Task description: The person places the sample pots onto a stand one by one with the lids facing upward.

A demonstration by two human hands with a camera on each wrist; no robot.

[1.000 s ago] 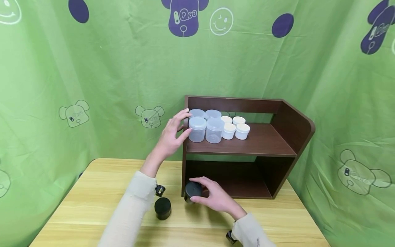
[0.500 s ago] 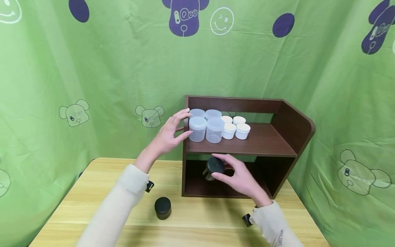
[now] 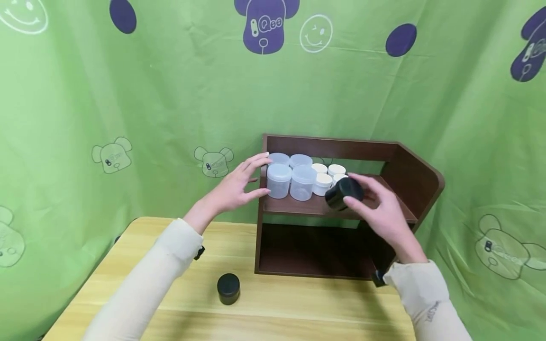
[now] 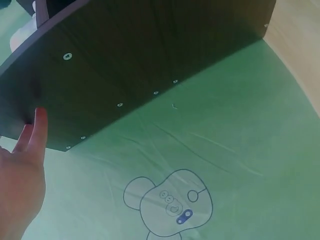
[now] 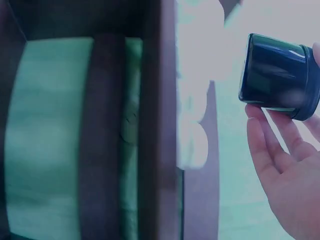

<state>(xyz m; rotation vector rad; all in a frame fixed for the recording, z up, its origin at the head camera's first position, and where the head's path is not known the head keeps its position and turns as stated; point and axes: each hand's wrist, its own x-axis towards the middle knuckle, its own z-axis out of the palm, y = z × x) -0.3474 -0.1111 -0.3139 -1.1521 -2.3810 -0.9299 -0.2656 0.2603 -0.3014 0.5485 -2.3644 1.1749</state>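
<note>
My right hand holds a black jar with a black lid, tilted, in front of the upper shelf. In the right wrist view the jar sits between thumb and fingers, apart from the shelf. My left hand rests against the left side panel of the brown shelf unit; its fingers look straight in the left wrist view. Beside its fingertips, several clear frosted jars stand in two rows on the upper shelf. Several small white jars stand right of them, partly hidden by the black jar.
Another black jar stands upright on the wooden table, in front of the shelf unit's left side. Below the upper shelf is a dark lower compartment. A green patterned curtain hangs behind and around the table.
My right hand has lifted the black jar from the table, up and rightward to upper-shelf height. The left hand stays at the side panel. The head view has shifted slightly.
</note>
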